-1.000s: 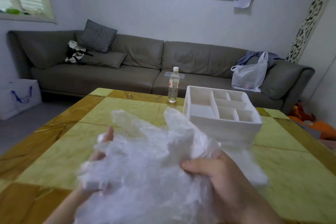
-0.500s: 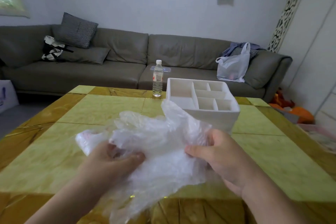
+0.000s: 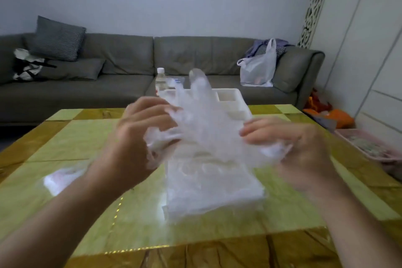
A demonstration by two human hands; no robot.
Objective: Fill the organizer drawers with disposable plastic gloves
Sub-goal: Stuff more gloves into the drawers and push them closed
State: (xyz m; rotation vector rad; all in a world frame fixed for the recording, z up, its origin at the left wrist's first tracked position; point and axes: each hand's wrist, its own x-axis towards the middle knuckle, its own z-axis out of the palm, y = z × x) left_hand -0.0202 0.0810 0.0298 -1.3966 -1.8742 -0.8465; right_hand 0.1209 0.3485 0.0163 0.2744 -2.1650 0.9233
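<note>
You're now gripping the glove wad [image 3: 208,135] at both ends, left hand [image 3: 139,137] and right hand [image 3: 289,146] clamped on it, raised from table height half a second ago to right in front of the organizer [image 3: 230,102]. A flat glove stack [image 3: 213,189] is lying on the table [image 3: 82,141] below. Nothing's going into a compartment yet; stuffing looks next.

Left hand [image 3: 139,135] and right hand [image 3: 289,146], raised side by side, fingers curled.
</note>
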